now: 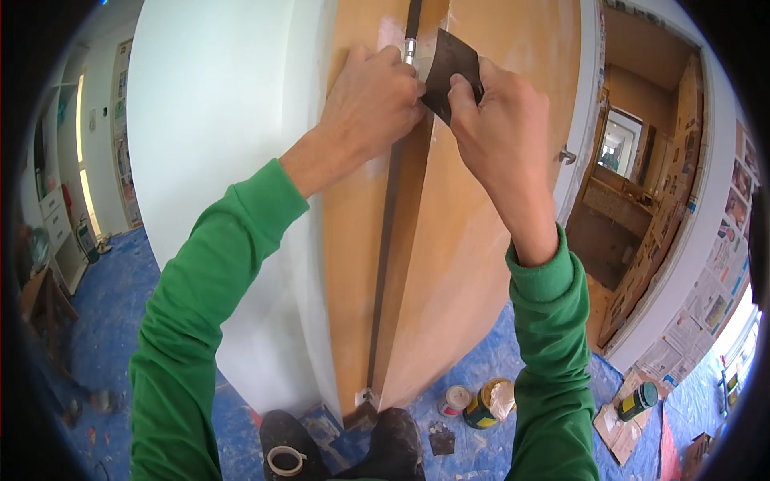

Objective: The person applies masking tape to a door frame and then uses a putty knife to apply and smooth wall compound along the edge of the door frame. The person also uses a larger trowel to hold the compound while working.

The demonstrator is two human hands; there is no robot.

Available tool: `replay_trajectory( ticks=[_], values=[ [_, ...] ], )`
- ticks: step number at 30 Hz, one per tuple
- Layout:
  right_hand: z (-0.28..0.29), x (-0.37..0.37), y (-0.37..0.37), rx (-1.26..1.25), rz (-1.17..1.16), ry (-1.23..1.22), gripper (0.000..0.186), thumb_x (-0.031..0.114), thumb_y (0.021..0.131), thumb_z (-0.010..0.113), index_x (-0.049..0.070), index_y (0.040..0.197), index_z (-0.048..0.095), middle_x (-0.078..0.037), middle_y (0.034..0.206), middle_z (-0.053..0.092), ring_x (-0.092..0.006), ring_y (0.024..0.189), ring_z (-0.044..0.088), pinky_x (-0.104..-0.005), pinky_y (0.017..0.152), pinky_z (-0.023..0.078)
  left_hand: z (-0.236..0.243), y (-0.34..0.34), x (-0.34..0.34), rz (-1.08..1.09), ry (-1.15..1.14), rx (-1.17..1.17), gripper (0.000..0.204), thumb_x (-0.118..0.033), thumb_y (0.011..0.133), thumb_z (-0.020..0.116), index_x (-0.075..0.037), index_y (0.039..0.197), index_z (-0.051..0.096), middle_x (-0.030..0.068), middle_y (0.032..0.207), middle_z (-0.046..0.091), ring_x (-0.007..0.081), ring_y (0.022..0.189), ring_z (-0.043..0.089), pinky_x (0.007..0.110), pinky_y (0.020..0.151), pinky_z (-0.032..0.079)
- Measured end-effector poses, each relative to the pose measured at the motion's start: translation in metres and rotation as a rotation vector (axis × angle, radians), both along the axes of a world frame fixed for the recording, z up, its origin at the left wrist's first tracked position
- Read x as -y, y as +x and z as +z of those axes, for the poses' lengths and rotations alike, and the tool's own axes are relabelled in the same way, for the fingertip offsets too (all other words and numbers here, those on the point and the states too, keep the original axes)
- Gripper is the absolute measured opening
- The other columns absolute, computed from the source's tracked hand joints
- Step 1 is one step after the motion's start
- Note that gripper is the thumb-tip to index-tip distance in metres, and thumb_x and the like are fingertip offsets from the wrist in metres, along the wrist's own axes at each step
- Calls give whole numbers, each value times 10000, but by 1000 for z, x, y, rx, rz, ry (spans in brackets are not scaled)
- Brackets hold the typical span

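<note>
My right hand (503, 120) pinches a dark, slightly bent sheet of sandpaper (451, 74), the thumb lying on its near face. The sheet's lower left corner comes close to my left hand (375, 100). That hand's fingers are curled at the dark gap along the edge of the wooden door (461, 216), just below a shiny metal fitting (410, 51). Whatever its fingertips hold is hidden. Pale smears mark the wood around both hands.
Blue sheeting (120, 280) covers the floor. By my feet are a small tub (455, 399), an open can (484, 407), a dark square piece (441, 439) and a tape roll (286, 460). A green-lidded can (638, 401) lies on cardboard at right. A white panel (216, 120) stands left.
</note>
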State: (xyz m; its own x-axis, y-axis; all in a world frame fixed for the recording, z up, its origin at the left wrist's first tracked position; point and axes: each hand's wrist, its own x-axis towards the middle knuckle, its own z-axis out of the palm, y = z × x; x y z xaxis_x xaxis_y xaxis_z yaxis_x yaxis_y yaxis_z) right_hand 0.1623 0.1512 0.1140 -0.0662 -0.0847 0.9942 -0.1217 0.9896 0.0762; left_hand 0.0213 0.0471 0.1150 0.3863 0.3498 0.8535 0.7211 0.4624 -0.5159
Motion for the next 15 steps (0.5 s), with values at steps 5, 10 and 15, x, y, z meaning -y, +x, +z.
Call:
replay_trajectory(
  ticks=[5, 10, 15],
  values=[
    [-10, -7, -7, 38, 56, -21, 252, 217, 844, 673, -33, 864, 654, -210, 613, 526, -292, 508, 493, -382, 532, 439, 8, 14, 18, -151, -18, 17, 112, -136, 793, 696, -38, 745, 669, 45, 721, 612, 228, 736, 558, 384, 697, 406],
    [-102, -35, 82, -120, 132, -367, 205, 144, 900, 707, -21, 1022, 709, -59, 773, 701, -100, 689, 596, -287, 631, 491, -88, 37, 95, -391, -7, 482, 126, -51, 816, 740, -22, 788, 620, 116, 735, 600, 265, 663, 584, 369, 618, 466],
    [-233, -55, 83, 295, 553, -808, 219, 127, 901, 722, -12, 1070, 719, -1, 876, 687, -66, 817, 564, -262, 708, 472, -327, 60, 211, -114, -712, 872, 122, -164, 808, 701, -138, 927, 710, 103, 841, 660, 291, 783, 649, 400, 631, 486]
  ],
)
